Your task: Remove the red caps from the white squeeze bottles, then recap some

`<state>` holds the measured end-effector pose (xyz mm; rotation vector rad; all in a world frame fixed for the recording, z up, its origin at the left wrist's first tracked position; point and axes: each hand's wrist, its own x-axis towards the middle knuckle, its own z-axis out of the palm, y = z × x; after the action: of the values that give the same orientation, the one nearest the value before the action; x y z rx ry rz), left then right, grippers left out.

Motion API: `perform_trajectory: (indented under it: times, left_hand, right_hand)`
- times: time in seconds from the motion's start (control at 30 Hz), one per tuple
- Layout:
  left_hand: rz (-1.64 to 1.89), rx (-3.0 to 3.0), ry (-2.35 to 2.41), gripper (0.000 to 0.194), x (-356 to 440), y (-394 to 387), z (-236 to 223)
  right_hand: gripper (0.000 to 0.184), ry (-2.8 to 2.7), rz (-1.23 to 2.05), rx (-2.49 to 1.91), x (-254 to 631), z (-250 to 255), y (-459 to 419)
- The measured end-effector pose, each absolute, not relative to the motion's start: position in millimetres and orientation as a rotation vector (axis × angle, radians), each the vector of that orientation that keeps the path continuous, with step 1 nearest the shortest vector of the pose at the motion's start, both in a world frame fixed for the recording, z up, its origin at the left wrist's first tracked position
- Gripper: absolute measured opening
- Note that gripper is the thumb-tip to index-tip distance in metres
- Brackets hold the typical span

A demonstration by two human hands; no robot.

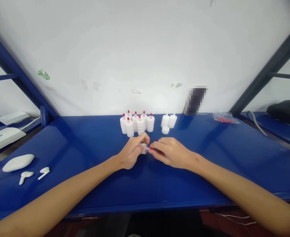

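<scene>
My left hand (133,151) is closed around a small white squeeze bottle (144,148), which lies on its side with its nozzle pointing right. At the nozzle's tip my right hand (171,151) pinches a small red cap (151,148) between thumb and fingers. The cap meets the nozzle; whether it is seated cannot be seen. Just behind my hands stand several white bottles (140,124) with red tips, grouped upright. To their right are two white bottles (172,121) without red caps, and a short white round piece (165,130) in front of them.
A clear plastic bag (226,118) with red pieces lies at the back right. A dark phone-like object (196,100), pixelated, leans on the wall. At left on the blue table (90,191) are a white earbud case (18,163) and two earbuds (44,172). Blue metal posts flank the table.
</scene>
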<state>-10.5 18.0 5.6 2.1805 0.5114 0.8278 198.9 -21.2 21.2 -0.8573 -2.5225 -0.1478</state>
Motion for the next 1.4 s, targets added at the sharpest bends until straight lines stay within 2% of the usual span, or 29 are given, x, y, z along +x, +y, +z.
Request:
perform_trajectory:
  times: [0.23,0.5,0.63,0.7,0.8,0.87,1.17,1.4]
  left_hand:
    - [0.705,1.844,0.606,0.026,-6.4,15.3,6.7]
    - [0.631,1.77,0.672,0.022,-11.2,22.5,7.8]
    - [0.553,1.722,0.595,0.023,-18.4,27.7,13.2]
    - [0.464,1.717,0.512,0.03,-22.7,29.4,16.3]
    - [0.346,1.757,0.407,0.057,-27.6,31.6,18.9]
    - [0.316,1.774,0.407,0.065,-29.3,33.1,19.0]
    - [0.383,1.746,0.565,0.063,-28.6,35.4,16.4]
    - [0.522,1.989,0.519,0.061,-21.5,23.7,21.1]
  right_hand:
    - [0.035,-2.466,-0.157,-0.934,200.0,24.3,-20.4]
    - [0.035,-2.483,-0.075,-1.074,200.2,23.2,-19.6]
    - [0.028,-2.413,-0.056,-1.096,201.5,22.0,-18.7]
    - [0.025,-2.392,-0.051,-1.112,202.6,22.1,-18.6]
    - [0.024,-2.374,-0.032,-1.131,204.0,23.7,-19.2]
    - [0.023,-2.375,-0.012,-1.132,204.3,25.1,-19.9]
    - [0.026,-2.394,0.01,-1.004,205.8,29.9,-21.6]
    - [0.03,-2.442,0.123,-0.973,207.5,32.6,-21.5]
